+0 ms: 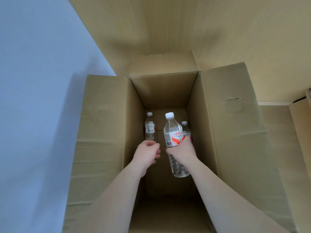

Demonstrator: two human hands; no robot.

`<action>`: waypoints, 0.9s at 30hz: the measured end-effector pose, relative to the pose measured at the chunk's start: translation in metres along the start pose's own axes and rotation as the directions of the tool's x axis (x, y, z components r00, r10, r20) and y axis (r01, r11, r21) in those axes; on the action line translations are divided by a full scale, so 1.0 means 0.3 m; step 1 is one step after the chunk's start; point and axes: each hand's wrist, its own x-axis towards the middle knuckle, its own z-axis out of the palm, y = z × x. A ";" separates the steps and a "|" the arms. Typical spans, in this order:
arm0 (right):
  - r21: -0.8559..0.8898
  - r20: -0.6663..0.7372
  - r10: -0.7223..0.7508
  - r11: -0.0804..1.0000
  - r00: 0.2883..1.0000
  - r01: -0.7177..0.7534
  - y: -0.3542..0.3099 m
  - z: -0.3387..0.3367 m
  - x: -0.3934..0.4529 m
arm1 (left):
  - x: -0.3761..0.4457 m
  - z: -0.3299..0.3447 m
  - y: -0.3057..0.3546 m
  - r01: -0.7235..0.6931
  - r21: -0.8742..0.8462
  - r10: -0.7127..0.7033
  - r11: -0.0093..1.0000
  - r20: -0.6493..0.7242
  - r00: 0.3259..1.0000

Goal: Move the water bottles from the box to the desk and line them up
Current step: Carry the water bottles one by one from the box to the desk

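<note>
Head view, looking down into a tall, open cardboard box [107, 132] with its flaps spread outward. Both bare forearms reach into it from below. The right hand [182, 149] is wrapped around the middle of a clear water bottle [173, 132] with a white cap and a red-and-white label, holding it raised and tilted inside the box. The left hand [148, 153] is beside it, fingers loosely curled, its fingertips at the lower part of a second bottle [150, 127] standing against the left wall; whether it actually grasps that bottle cannot be told. A third bottle [185, 126] stands behind the held one, mostly hidden. A pale blue wall [42, 81] lies to the left, and a tan wood-grain surface [185, 22] rises beyond the box.
</note>
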 end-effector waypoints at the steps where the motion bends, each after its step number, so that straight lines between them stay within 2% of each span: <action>1: 0.018 0.016 -0.009 1.000 1.000 0.008 -0.008 -0.013 -0.030 | -0.025 -0.007 -0.001 -0.015 0.005 0.015 1.000 0.006 1.000; 13: 0.185 -0.007 -0.131 0.974 0.991 0.130 -0.021 -0.053 -0.366 | -0.247 -0.101 -0.071 -0.241 0.070 0.230 0.968 0.131 0.964; 19: 0.219 -0.106 -0.124 0.965 0.987 0.145 0.008 -0.063 -0.491 | -0.296 -0.151 -0.104 -0.248 0.065 0.233 0.967 0.173 0.957; 27: 0.344 -0.204 -0.096 0.925 0.974 0.163 0.072 -0.123 -0.635 | -0.390 -0.092 -0.065 -0.282 0.071 0.247 0.957 0.313 0.917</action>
